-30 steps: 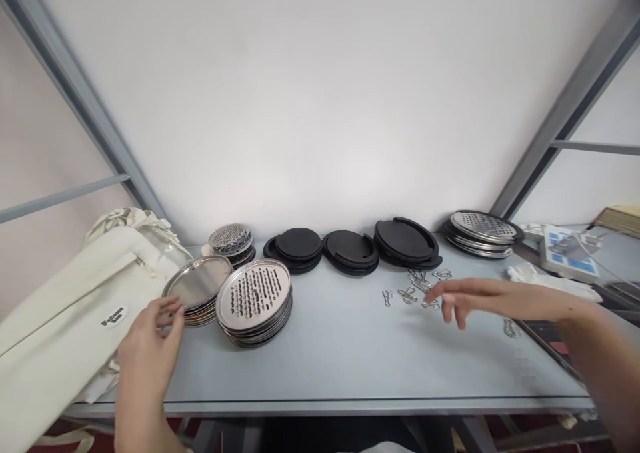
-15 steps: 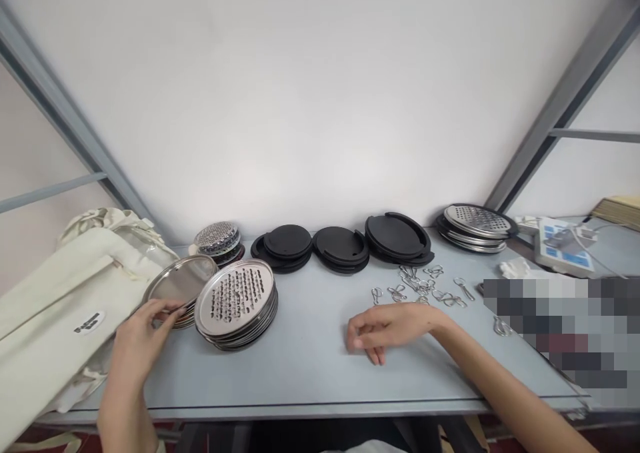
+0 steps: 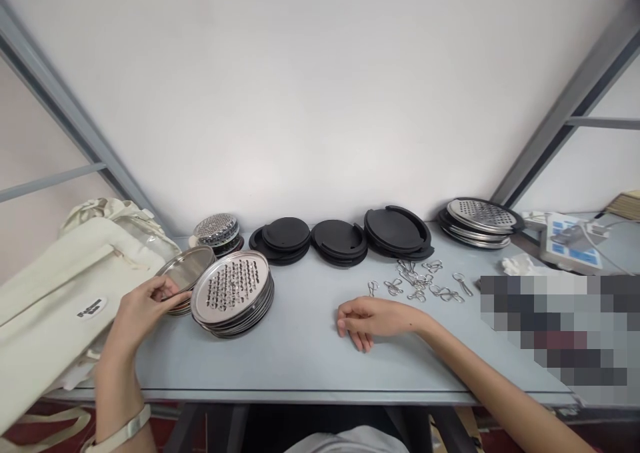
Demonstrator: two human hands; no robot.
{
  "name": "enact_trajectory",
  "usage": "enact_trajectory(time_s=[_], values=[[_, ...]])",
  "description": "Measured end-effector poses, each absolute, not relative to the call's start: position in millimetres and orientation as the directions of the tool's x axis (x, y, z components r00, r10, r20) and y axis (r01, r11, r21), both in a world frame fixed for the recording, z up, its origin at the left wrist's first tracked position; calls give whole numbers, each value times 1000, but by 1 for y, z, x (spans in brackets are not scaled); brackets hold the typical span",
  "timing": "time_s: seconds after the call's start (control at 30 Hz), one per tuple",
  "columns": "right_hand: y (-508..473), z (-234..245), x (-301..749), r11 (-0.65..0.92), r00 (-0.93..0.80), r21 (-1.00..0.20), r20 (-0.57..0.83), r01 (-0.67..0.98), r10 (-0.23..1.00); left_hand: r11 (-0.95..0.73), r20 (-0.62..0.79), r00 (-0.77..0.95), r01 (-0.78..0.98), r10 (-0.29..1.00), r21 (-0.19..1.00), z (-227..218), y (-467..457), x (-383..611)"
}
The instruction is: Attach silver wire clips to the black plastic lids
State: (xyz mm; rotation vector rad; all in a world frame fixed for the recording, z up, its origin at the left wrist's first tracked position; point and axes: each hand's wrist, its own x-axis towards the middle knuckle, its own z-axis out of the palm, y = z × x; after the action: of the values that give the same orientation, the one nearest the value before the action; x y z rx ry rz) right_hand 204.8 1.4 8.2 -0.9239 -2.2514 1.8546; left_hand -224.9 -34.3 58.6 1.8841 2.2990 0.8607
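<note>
My left hand [image 3: 145,306] is closed at the near edge of a shiny round metal plate [image 3: 187,266], thumb and fingers pinching its rim. That plate tops a stack at the left. Right beside it stands a stack of round metal grater discs [image 3: 233,290], its top disc showing rows of raised teeth. My right hand [image 3: 373,320] rests low over the table's middle, fingers loosely bent and holding nothing. Just behind it lie several small wire clips [image 3: 417,280].
Black round holders [image 3: 340,240] stand in piles along the wall. Smaller grater discs [image 3: 216,230] are stacked behind left, more grater discs [image 3: 480,216] at back right. A cream cloth bag [image 3: 65,273] covers the left side. A power strip [image 3: 570,243] lies right, near a blurred-out patch.
The view has shifted slightly. My left hand has risen a little along the plate's rim, and my right hand has drifted slightly left.
</note>
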Motion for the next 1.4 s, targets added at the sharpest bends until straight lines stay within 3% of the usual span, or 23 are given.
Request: enact_trajectory(time_s=[0.2, 0.3, 0.4, 0.47, 0.57, 0.73, 0.9, 0.97, 1.1, 1.2, 1.3, 1.4], values=[[3, 5, 204, 85, -807, -915, -302, 395, 507, 56, 224, -188, 870, 956, 490, 63, -37, -230], [3, 4, 204, 80, -801, -913, -306, 400, 514, -5, 451, -208, 905, 868, 426, 61, -34, -233], [3, 4, 204, 85, -806, -916, -299, 393, 512, -61, 740, -220, 941, 635, 332, 67, -32, -223], [3, 3, 204, 87, -806, -920, -286, 382, 518, -118, 837, -178, 954, 518, 275, 75, -38, -202], [6, 0, 203, 85, -755, -936, -220, 342, 618, -298, 886, -56, 930, 461, 214, 85, -59, -149], [23, 0, 208, 78, -435, -978, -14, 195, 900, -677, 652, 408, 700, 639, 225, 57, -96, -52], [38, 1, 221, 153, -132, -963, 126, 222, 983, -728, 468, 573, 625, 673, 282, 1, -102, -4], [39, 0, 222, 164, -128, -951, 134, 262, 983, -720, 448, 576, 633, 684, 285, -12, -101, 0], [34, -3, 214, 185, -230, -933, 115, 309, 966, -631, 265, 573, 713, 776, 307, -16, -100, -10], [29, -5, 209, 202, -290, -915, 100, 349, 952, -581, 172, 569, 691, 804, 430, 3, -102, -28], [25, -7, 207, 223, -328, -894, 92, 388, 940, -566, 266, 509, 637, 819, 523, 43, -96, -55], [23, -7, 206, 255, -364, -865, 91, 433, 927, -501, 540, 250, 774, 803, 387, 92, -65, -93]])
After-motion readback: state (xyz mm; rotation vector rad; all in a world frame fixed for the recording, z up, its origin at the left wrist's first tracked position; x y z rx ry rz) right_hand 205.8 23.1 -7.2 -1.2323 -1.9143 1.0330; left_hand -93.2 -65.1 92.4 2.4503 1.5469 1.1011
